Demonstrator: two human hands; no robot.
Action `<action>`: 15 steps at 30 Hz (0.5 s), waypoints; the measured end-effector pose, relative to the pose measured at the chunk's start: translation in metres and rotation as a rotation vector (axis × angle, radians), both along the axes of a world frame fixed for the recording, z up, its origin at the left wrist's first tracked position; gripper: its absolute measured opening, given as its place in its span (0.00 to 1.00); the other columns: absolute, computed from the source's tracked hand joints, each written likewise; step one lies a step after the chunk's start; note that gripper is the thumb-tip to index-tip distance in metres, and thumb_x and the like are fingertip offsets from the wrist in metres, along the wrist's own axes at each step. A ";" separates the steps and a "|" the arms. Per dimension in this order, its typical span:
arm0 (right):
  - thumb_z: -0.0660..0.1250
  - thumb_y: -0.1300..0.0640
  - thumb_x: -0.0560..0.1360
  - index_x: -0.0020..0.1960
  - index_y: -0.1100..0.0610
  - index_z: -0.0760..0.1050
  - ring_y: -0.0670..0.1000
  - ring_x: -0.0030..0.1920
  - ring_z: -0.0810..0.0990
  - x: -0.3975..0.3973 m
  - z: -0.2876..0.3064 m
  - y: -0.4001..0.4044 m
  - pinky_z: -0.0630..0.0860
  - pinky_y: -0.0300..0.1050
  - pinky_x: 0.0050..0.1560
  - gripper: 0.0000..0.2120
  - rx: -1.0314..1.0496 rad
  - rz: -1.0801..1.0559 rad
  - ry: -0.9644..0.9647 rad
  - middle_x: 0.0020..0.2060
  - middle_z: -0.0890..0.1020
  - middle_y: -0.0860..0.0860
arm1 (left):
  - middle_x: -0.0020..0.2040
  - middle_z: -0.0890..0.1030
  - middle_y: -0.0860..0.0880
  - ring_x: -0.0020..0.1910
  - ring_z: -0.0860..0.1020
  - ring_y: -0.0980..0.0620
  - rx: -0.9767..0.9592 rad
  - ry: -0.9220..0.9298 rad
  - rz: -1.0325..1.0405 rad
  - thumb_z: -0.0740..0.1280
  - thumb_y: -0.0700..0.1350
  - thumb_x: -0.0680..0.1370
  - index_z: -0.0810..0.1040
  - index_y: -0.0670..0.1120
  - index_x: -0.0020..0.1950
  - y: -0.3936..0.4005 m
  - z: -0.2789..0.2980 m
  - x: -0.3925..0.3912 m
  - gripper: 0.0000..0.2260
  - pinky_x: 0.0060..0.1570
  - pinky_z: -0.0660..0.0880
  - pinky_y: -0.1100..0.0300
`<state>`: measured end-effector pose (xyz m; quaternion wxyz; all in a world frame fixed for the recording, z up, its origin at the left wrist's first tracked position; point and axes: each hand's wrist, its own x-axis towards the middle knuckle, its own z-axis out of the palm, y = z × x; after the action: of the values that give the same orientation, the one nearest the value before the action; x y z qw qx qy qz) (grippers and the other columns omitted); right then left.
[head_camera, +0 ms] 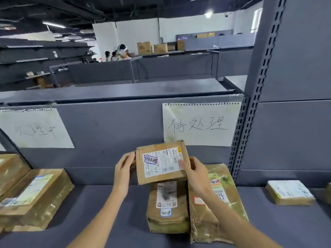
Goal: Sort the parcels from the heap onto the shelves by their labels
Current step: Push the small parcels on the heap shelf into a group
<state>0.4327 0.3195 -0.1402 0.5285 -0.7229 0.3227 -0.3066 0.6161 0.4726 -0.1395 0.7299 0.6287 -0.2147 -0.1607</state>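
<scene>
You grip the small box [162,162] between your left hand [123,169] and right hand [195,173], its long axis spanning them, above two parcels [168,206] just below.

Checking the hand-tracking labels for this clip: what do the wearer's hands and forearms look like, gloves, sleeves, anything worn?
Both the left hand and the right hand are bare, with no gloves. No sleeves show: both forearms are uncovered all the way to the bottom edge of the frame. No watch, band, ring or marker is visible on either wrist or hand. Fingernails look short and plain.
</scene>
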 end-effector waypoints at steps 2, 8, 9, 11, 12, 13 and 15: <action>0.68 0.47 0.79 0.46 0.51 0.77 0.44 0.36 0.76 -0.014 0.004 -0.008 0.70 0.33 0.36 0.08 -0.008 -0.081 0.003 0.36 0.80 0.44 | 0.43 0.84 0.51 0.49 0.81 0.48 0.003 -0.014 -0.107 0.65 0.49 0.82 0.83 0.50 0.46 -0.018 -0.002 -0.001 0.09 0.52 0.74 0.52; 0.64 0.45 0.80 0.49 0.59 0.79 0.48 0.38 0.74 -0.061 0.004 -0.031 0.70 0.44 0.40 0.17 0.045 -0.321 0.050 0.37 0.79 0.51 | 0.54 0.86 0.46 0.56 0.83 0.48 0.013 -0.030 -0.359 0.65 0.52 0.80 0.82 0.45 0.62 -0.070 -0.010 -0.029 0.16 0.53 0.78 0.60; 0.64 0.45 0.80 0.50 0.62 0.79 0.49 0.38 0.73 -0.068 0.004 -0.035 0.69 0.45 0.40 0.19 0.065 -0.353 0.053 0.37 0.78 0.52 | 0.56 0.85 0.48 0.58 0.82 0.50 0.022 -0.044 -0.399 0.65 0.55 0.78 0.81 0.46 0.65 -0.077 -0.010 -0.036 0.20 0.56 0.77 0.60; 0.64 0.42 0.80 0.50 0.66 0.77 0.49 0.37 0.70 -0.080 0.002 -0.044 0.67 0.46 0.39 0.25 0.091 -0.401 0.077 0.35 0.75 0.54 | 0.61 0.83 0.50 0.60 0.80 0.55 0.048 -0.057 -0.449 0.65 0.55 0.78 0.79 0.46 0.68 -0.088 -0.009 -0.047 0.22 0.58 0.74 0.67; 0.64 0.39 0.78 0.50 0.68 0.76 0.50 0.37 0.71 -0.085 0.002 -0.048 0.67 0.48 0.39 0.29 0.102 -0.424 0.083 0.35 0.75 0.57 | 0.62 0.82 0.50 0.60 0.79 0.59 0.062 -0.048 -0.466 0.65 0.53 0.79 0.78 0.46 0.69 -0.093 -0.008 -0.052 0.21 0.54 0.74 0.72; 0.63 0.35 0.75 0.50 0.68 0.76 0.50 0.37 0.72 -0.089 0.000 -0.053 0.68 0.49 0.40 0.33 0.119 -0.449 0.093 0.36 0.77 0.58 | 0.63 0.81 0.51 0.60 0.77 0.60 0.075 -0.033 -0.492 0.65 0.52 0.79 0.77 0.47 0.70 -0.097 -0.009 -0.056 0.20 0.51 0.73 0.75; 0.63 0.33 0.73 0.51 0.69 0.77 0.51 0.38 0.74 -0.093 -0.001 -0.063 0.69 0.49 0.40 0.35 0.134 -0.485 0.120 0.38 0.79 0.57 | 0.66 0.79 0.51 0.65 0.76 0.56 0.129 -0.034 -0.550 0.66 0.57 0.77 0.75 0.49 0.72 -0.105 -0.012 -0.061 0.25 0.58 0.71 0.69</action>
<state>0.3396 0.2563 -0.1413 0.4660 -0.6046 0.5372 -0.3589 0.5549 0.3675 -0.1519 0.6137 0.5946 -0.3788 -0.3554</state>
